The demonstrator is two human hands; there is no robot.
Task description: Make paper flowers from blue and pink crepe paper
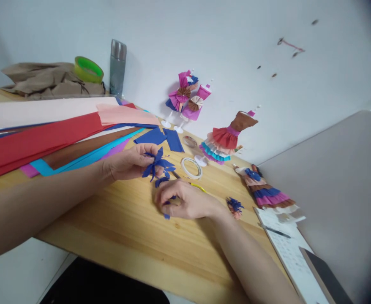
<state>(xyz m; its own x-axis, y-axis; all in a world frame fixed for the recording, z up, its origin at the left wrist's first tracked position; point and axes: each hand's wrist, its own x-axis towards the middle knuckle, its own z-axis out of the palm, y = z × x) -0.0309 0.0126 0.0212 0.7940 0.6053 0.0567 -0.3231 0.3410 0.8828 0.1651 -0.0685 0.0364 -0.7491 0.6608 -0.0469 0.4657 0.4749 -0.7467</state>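
My left hand (135, 162) pinches a dark blue paper flower (154, 164) with pointed petals, held above the wooden table. Just right of it, my right hand (185, 200) is closed, thumb against fingers, on a small blue paper piece (167, 216) whose end shows below the fingertips. More blue paper scraps (162, 181) lie between the two hands. Behind my right hand a yellow-handled tool (198, 187) is mostly hidden. Beyond the hands are a white tape roll (192, 168) and two blue paper pieces (173, 140).
Long crepe paper sheets (42, 139) in several colours cover the left side. Paper dresses on small stands (231, 133) are near the wall. To the right lie a blue and pink paper flower (235, 205), another paper dress (268, 192) and a notebook (279, 240) with a pen.
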